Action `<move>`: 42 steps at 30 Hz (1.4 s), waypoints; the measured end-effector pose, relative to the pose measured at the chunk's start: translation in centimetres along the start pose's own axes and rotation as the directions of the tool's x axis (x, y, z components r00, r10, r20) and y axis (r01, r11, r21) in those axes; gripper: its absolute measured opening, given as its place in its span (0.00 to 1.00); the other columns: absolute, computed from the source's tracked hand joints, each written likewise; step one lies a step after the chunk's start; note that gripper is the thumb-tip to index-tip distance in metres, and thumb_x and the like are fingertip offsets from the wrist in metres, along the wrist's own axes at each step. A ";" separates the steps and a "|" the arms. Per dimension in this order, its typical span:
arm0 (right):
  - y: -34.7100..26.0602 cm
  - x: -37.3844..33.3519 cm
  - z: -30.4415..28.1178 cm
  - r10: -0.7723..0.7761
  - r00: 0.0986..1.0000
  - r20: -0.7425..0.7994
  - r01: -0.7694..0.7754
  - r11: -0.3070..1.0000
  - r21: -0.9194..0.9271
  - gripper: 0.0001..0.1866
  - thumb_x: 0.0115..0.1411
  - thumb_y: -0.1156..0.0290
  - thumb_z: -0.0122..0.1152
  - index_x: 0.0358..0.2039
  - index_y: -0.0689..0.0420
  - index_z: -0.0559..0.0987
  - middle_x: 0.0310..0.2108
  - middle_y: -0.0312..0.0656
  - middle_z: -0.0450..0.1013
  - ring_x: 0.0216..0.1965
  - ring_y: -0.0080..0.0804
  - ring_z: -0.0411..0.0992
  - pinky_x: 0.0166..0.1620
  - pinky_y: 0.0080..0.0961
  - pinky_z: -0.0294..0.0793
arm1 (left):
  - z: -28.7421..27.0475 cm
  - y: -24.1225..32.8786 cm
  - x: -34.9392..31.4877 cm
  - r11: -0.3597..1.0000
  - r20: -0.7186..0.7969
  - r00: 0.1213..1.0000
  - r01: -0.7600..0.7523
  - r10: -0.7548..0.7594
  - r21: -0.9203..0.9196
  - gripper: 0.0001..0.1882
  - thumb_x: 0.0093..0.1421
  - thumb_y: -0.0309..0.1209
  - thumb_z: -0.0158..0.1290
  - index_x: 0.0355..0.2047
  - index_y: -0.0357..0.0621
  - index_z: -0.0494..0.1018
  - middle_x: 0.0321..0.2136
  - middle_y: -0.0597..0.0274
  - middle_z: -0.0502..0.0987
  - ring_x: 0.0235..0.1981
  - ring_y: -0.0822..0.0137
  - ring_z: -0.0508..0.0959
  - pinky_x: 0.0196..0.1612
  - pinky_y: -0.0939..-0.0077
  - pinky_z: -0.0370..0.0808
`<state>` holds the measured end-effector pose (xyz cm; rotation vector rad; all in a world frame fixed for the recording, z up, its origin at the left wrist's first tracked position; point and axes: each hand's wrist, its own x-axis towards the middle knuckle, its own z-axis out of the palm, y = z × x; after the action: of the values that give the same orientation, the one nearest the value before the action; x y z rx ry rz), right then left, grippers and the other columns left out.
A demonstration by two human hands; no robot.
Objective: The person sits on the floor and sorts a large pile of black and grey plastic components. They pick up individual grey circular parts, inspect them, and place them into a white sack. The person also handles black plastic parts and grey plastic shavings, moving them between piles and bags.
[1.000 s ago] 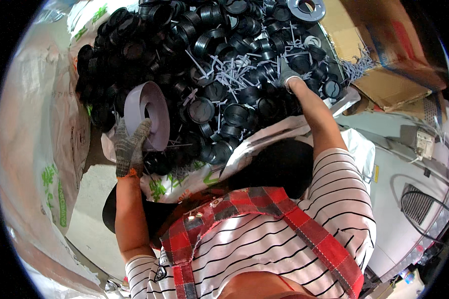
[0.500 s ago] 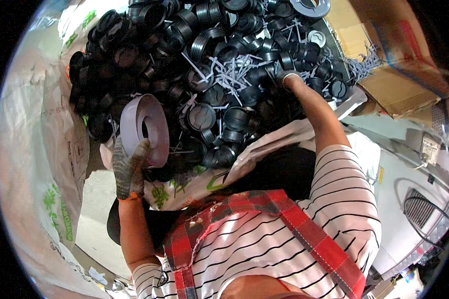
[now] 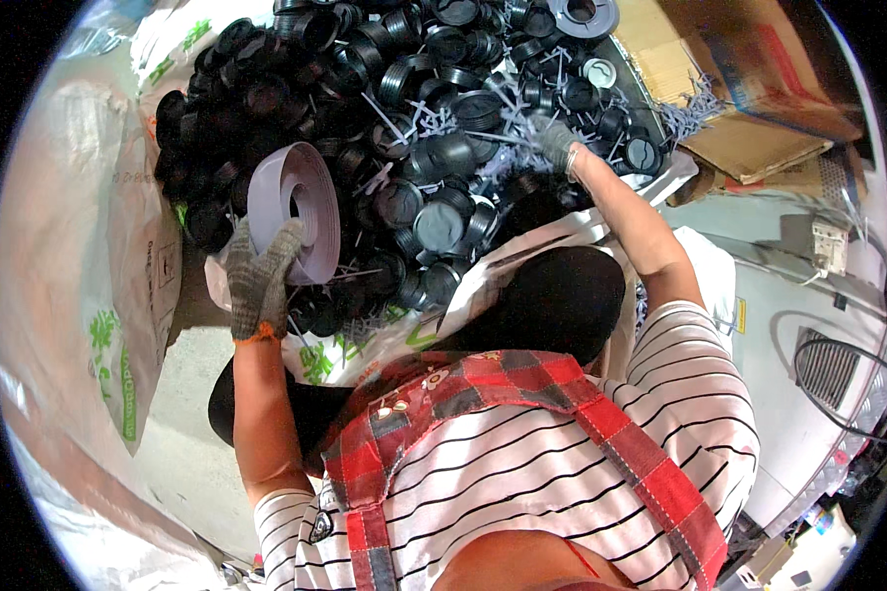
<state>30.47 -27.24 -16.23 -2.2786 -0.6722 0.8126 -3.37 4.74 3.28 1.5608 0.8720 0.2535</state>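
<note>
My left hand (image 3: 262,276), in a grey knit glove with an orange cuff, is closed on the lower rim of a light grey plastic ring (image 3: 268,192). The ring is held tilted, its round opening facing right, above the left part of a heap of black threaded caps (image 3: 439,229). At the heap's right side, my gloved right hand (image 3: 556,138) reaches in among thin grey plastic sticks (image 3: 508,148) and caps. Blur and the pieces around them leave its fingers unclear.
White sacking (image 3: 522,251) borders the heap in front of me. At the far right lies an opened cardboard box (image 3: 759,148), with more grey sticks (image 3: 695,110) beside it. Another grey ring (image 3: 583,14) rests at the back. A pale machine cabinet (image 3: 759,394) stands on the right.
My left hand and the grey ring appear slightly higher in view. The right hand has shifted a little left, and the sticks and caps near it lie differently.
</note>
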 end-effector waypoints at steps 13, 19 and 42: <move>-11.5 -4.7 -9.8 -0.035 0.952 -0.304 0.084 0.985 0.148 0.22 0.49 0.67 0.62 0.46 0.56 0.74 0.39 0.35 0.74 0.37 0.30 0.70 0.42 0.27 0.68 | -1.3 1.8 -0.8 0.996 -0.050 0.999 0.014 -0.018 -0.084 0.34 0.46 0.43 0.63 0.49 0.34 0.67 0.42 0.53 0.73 0.40 0.62 0.74 0.43 0.68 0.70; -14.7 -8.4 -11.5 0.154 0.944 -0.293 0.145 0.604 0.783 0.20 0.52 0.63 0.61 0.46 0.54 0.74 0.43 0.41 0.73 0.42 0.29 0.70 0.36 0.27 0.74 | -2.9 -0.5 1.3 0.994 -0.015 1.000 0.009 -0.011 -0.106 0.39 0.43 0.47 0.63 0.50 0.34 0.65 0.44 0.50 0.72 0.43 0.59 0.73 0.44 0.66 0.70; -8.3 -54.9 -8.5 0.566 0.724 -0.395 -0.513 0.824 0.241 0.27 0.48 0.58 0.66 0.47 0.56 0.73 0.41 0.40 0.73 0.42 0.30 0.69 0.47 0.28 0.68 | -1.2 -2.1 0.8 0.451 0.097 0.781 -0.452 0.617 0.770 0.38 0.44 0.41 0.62 0.53 0.38 0.64 0.48 0.48 0.69 0.48 0.52 0.70 0.52 0.61 0.66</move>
<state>-3.12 -59.44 15.24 -2.4521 0.2773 0.5047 -4.38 6.09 1.32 2.6795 0.6074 0.5620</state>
